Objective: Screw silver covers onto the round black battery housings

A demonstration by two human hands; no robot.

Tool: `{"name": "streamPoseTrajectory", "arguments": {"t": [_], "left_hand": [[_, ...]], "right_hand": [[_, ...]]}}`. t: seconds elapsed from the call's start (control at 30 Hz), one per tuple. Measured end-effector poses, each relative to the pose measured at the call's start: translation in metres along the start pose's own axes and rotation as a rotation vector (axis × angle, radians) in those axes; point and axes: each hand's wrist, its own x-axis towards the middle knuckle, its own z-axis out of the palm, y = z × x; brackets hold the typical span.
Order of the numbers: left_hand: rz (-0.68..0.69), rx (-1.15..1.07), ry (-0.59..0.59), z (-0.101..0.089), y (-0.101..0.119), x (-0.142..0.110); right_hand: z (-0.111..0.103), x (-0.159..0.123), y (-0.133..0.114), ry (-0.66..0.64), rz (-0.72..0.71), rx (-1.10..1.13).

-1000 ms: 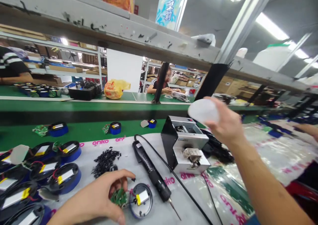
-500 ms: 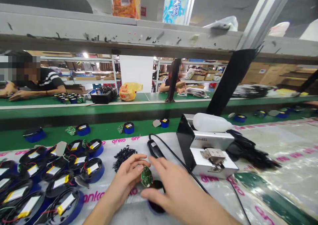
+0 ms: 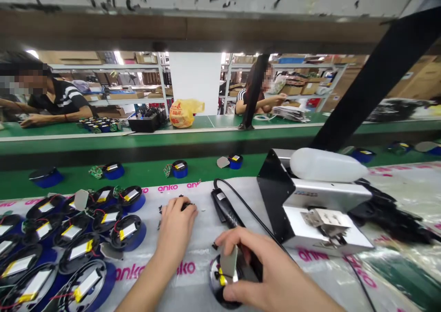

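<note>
My left hand [image 3: 176,222] is over a pile of small black parts [image 3: 160,208], its fingers bent down among them. The fingertips are partly hidden, so what they pinch cannot be made out. Between the thumb and fingers of my right hand [image 3: 262,268] a round circuit board [image 3: 228,262] stands on edge, its pale grey side showing. Directly beneath is a round blue-and-black housing [image 3: 215,286] with a yellow-ended battery [image 3: 222,276] inside. My right hand covers part of this housing.
Many similar housings [image 3: 127,231] with batteries crowd the left side. Behind my right hand lies a black corded tool [image 3: 225,208]. A metal machine [image 3: 320,201] carrying a white bottle [image 3: 327,165] stands at right. More housings sit on the green belt [image 3: 148,176]; two people work beyond it.
My left hand has left the circuit board and moved up onto the black parts. My right hand now holds the board alone, turned pale side out. The camera view has tilted down.
</note>
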Motion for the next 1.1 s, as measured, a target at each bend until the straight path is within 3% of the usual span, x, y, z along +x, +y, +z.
{"name": "streamPoseTrajectory", "arguments": {"t": [0.1, 0.23, 0.43, 0.5, 0.57, 0.67, 0.77, 0.9, 0.97, 1.1], "left_hand": [[0.015, -0.023, -0.031, -0.003, 0.001, -0.002], [0.007, -0.159, -0.052, -0.011, 0.009, -0.008], [-0.194, -0.548, -0.189, -0.013, 0.024, -0.023], [-0.3, -0.703, -0.246, -0.01, 0.024, -0.027], [-0.388, -0.848, -0.283, -0.007, 0.024, -0.029], [-0.478, -1.015, -0.306, -0.005, 0.024, -0.031], [-0.538, -1.133, -0.323, -0.006, 0.027, -0.032], [-0.573, -1.226, -0.376, -0.009, 0.029, -0.033], [-0.568, -1.245, -0.401, -0.01, 0.029, -0.033], [-0.569, -1.283, -0.419, -0.007, 0.027, -0.034]], "right_hand": [[-0.003, 0.002, 0.007, -0.047, -0.044, 0.089], [-0.008, 0.003, 0.014, -0.055, -0.237, 0.202], [-0.003, 0.005, 0.024, 0.128, -0.491, -0.2], [0.005, 0.006, 0.028, 0.254, -0.462, -0.183], [0.015, 0.006, 0.032, 0.357, -0.354, -0.016], [0.027, 0.007, 0.036, 0.369, -0.241, 0.253], [0.036, 0.006, 0.038, 0.42, -0.308, 0.204], [0.044, 0.004, 0.038, 0.587, -0.489, 0.031], [0.044, 0.004, 0.038, 0.646, -0.499, 0.038], [0.037, 0.007, 0.038, 0.536, -0.348, 0.235]]}}
